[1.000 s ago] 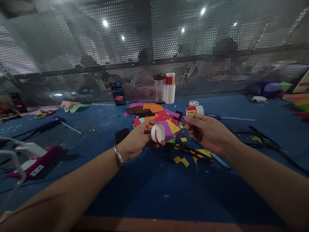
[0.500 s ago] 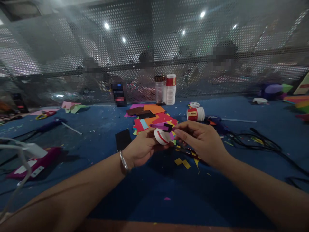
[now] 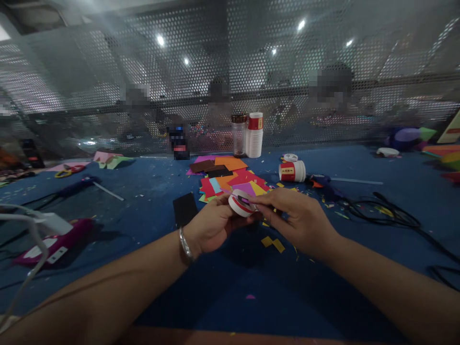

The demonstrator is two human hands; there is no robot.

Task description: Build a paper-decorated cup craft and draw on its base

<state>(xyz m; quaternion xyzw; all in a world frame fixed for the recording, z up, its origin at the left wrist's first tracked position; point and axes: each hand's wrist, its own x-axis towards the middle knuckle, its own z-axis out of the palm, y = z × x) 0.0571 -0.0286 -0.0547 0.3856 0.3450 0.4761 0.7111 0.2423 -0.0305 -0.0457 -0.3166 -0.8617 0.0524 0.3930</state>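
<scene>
My left hand holds a small white round cup piece with a red band, its open side tilted up toward me. The fingers of my right hand pinch a small black and purple strip at the opening of that piece. Part of the strip is hidden by the white rim and my fingertips. Behind my hands lies a pile of coloured paper, and a black sheet rests left of it. Small yellow scraps are on the blue table below my right hand.
A red and white cup lies on its side near a glue gun with a black cable. A clear jar and stacked cups stand behind. At left are another glue gun, scissors and a magenta power strip.
My right hand has brought the purple and black strip down from above the white piece into its opening. The white piece now tilts more upward in my left hand.
</scene>
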